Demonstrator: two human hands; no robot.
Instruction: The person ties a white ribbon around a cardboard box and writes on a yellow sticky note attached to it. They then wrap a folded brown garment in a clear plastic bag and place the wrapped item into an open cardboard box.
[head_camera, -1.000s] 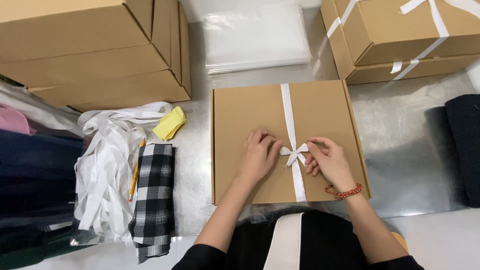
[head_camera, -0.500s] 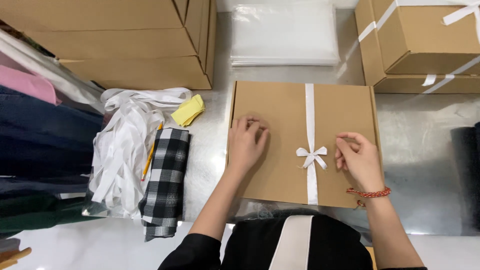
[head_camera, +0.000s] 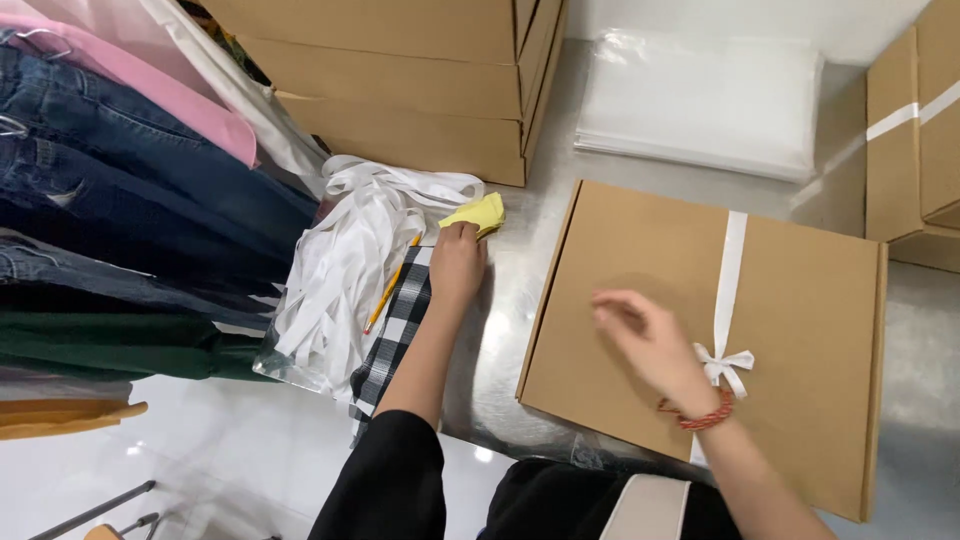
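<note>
Left hand (head_camera: 457, 262) pinches the yellow pad (head_camera: 478, 213); right hand (head_camera: 645, 335) (blurred, fingers spread) hovers over the brown box (head_camera: 800, 330).

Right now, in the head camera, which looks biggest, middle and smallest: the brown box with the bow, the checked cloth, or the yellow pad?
1. Brown box with the bow, by far the biggest.
2. Checked cloth, partly hidden by the left arm.
3. Yellow pad, smallest, at the left hand.

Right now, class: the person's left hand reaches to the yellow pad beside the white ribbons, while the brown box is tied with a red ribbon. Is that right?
Not quite. The left hand is at the yellow pad beside the white ribbons, but the head view shows the brown box tied with a white ribbon, not red.
</note>
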